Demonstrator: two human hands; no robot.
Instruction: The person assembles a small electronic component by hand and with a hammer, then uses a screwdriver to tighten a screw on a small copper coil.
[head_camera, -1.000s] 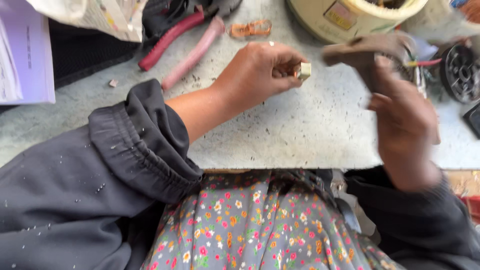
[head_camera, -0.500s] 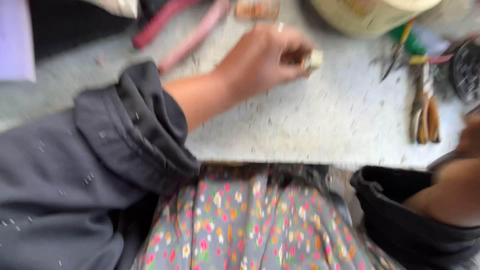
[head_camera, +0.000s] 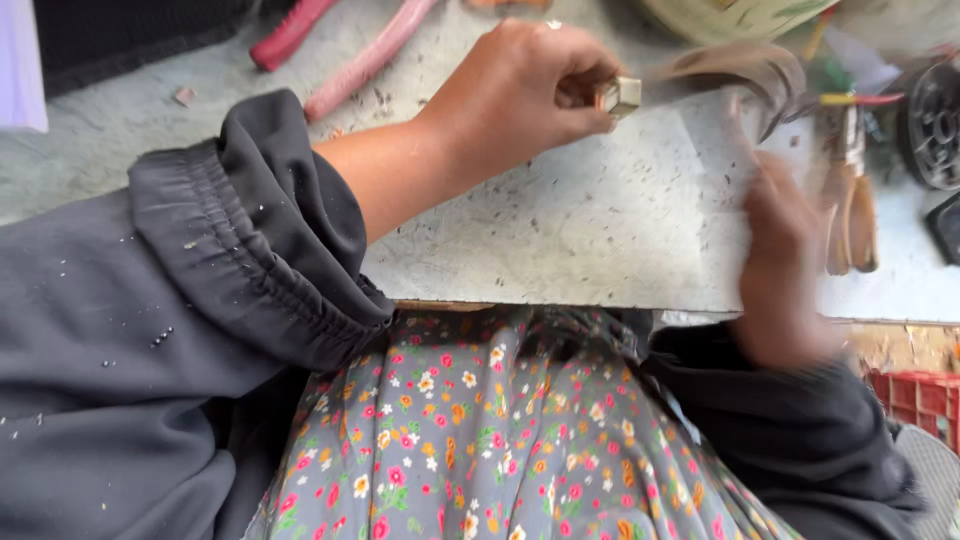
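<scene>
One small pale block (head_camera: 622, 95), pinched at the fingertips of the left hand (head_camera: 520, 100), held just above the speckled desk (head_camera: 560, 230) near its far edge. Judged light, rigid and hard-edged; unlikely to deform under grip, but small enough to slip or twist out of a loose pinch. Best hold: thumb and forefinger on two opposite flat faces, as at present, leaving the outer face exposed. Material not determinable at this size.

Right hand (head_camera: 785, 260): blurred by motion, raised over the near desk edge; apparently closed around a dark curved tool (head_camera: 740, 70) whose tip reaches toward the block. Grip not clearly resolved; tool type not determinable.

Count on desk: two pink handles (head_camera: 365, 60) at far left, one pair of brown-handled pliers (head_camera: 850, 210) at right, one round dark part (head_camera: 935, 125) at far right, one pale round container (head_camera: 730, 15) at top.
</scene>
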